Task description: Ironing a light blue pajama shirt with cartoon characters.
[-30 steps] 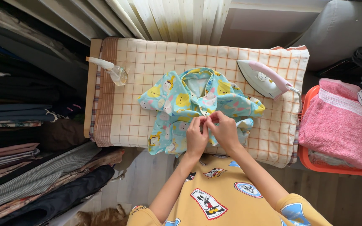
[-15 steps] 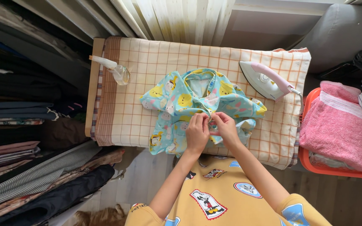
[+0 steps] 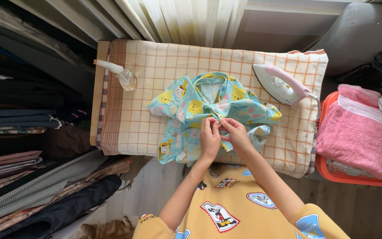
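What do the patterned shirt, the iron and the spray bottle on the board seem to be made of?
Patterned shirt: thin woven cloth, likely cotton, matte; it creases softly where the left hand and right hand pinch it.
Iron: glossy white and pink plastic shell; its soleplate is hidden.
Spray bottle: clear plastic, probably; the cover's checks show through it.

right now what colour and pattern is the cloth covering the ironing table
Cream cloth with an orange grid check and brown-striped ends, clearest in the head view.
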